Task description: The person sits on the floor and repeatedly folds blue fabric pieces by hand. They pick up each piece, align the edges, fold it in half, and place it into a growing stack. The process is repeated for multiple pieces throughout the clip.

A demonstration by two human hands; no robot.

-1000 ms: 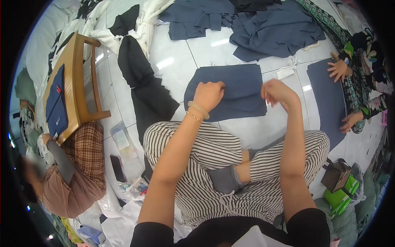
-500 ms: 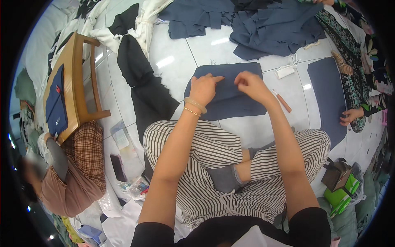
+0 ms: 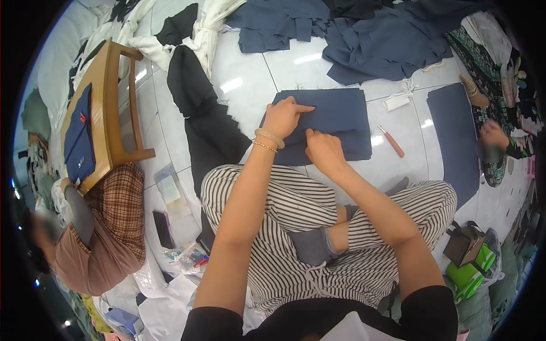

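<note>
A folded piece of dark blue cloth [image 3: 341,111] lies flat on the floor in front of my crossed legs. My left hand [image 3: 286,118] rests on its left part, index finger stretched across the fabric and pointing right; the wrist wears bangles. Closer to me, over the lower middle of the cloth, is my right hand [image 3: 325,149], its fingers curled together. Whatever those fingers may pinch is hidden. To the right of the cloth lies a small pointed tool with an orange-brown handle [image 3: 393,145], untouched. A white roll of thread [image 3: 396,102] sits beyond it.
Piles of blue cloth [image 3: 387,42] lie at the far side; black cloth [image 3: 213,133] stretches along my left. On the left a person works at a wooden bench [image 3: 108,131]. Another person's hand [image 3: 493,136] is at the right, near a blue panel [image 3: 455,133]. A phone [image 3: 162,228] lies left.
My right hand has come down and left, from above the cloth's upper right to its lower middle. My left hand has barely moved. The hand at the right has lifted off the blue panel.
</note>
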